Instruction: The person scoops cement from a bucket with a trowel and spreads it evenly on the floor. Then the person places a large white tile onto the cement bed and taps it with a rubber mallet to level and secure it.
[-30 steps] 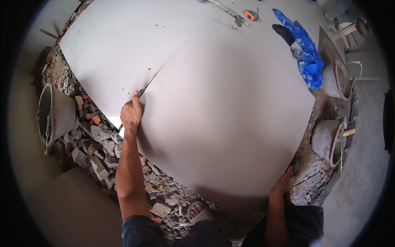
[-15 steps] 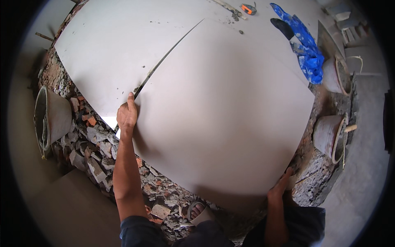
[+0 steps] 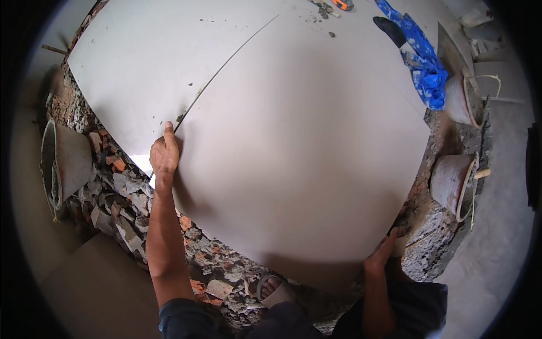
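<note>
A large, smooth off-white panel (image 3: pixel 299 158) lies tilted before me, its near edge raised above the rubble. My left hand (image 3: pixel 165 152) is closed around the panel's left edge, with the thumb on top and the other fingers hidden. At the near right corner my right hand (image 3: pixel 382 254) grips the edge from below; its fingers are mostly hidden. Along its left side the panel borders a second pale panel (image 3: pixel 130 62), and a thin dark seam with grey crumbs runs between them.
Broken brick and concrete rubble (image 3: pixel 127 203) lies along the near and left sides. A bucket (image 3: pixel 73 164) tips on its side at left; two more buckets (image 3: pixel 449 181) lean at right. Blue spotted plastic (image 3: pixel 423 68) and an orange tape measure (image 3: pixel 342 4) lie at the far side. My sandalled foot (image 3: pixel 274 289) stands below.
The panel's left edge has shifted left and slightly nearer with my left hand, and the dark gap along the seam has narrowed. My right hand stays at its corner.
</note>
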### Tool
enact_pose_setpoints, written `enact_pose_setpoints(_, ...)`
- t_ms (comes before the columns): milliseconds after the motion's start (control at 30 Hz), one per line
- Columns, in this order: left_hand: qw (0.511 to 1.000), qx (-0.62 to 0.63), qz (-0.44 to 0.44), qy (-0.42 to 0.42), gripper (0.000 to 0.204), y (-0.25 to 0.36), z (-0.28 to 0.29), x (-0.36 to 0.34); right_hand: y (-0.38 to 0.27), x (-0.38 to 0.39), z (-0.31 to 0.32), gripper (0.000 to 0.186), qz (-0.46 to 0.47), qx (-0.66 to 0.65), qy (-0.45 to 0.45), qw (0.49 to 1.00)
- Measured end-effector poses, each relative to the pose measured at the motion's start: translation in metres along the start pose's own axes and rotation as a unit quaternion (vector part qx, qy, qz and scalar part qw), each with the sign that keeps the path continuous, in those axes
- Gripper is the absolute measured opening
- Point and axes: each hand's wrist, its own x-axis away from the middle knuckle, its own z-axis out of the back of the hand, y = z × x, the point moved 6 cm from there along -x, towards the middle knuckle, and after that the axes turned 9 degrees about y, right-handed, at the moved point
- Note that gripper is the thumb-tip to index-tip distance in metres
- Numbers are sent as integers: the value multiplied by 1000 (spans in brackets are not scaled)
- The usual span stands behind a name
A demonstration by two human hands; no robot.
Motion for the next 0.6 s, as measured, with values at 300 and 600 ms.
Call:
enact_pose_setpoints(300,994,59,-66,71,70,3,10,-5,21,6,8,56,6,8,59,998)
enact_pose_setpoints(600,975,-23,-184,123,41,4,5,20,20,-1,13,58,58,144,37,987)
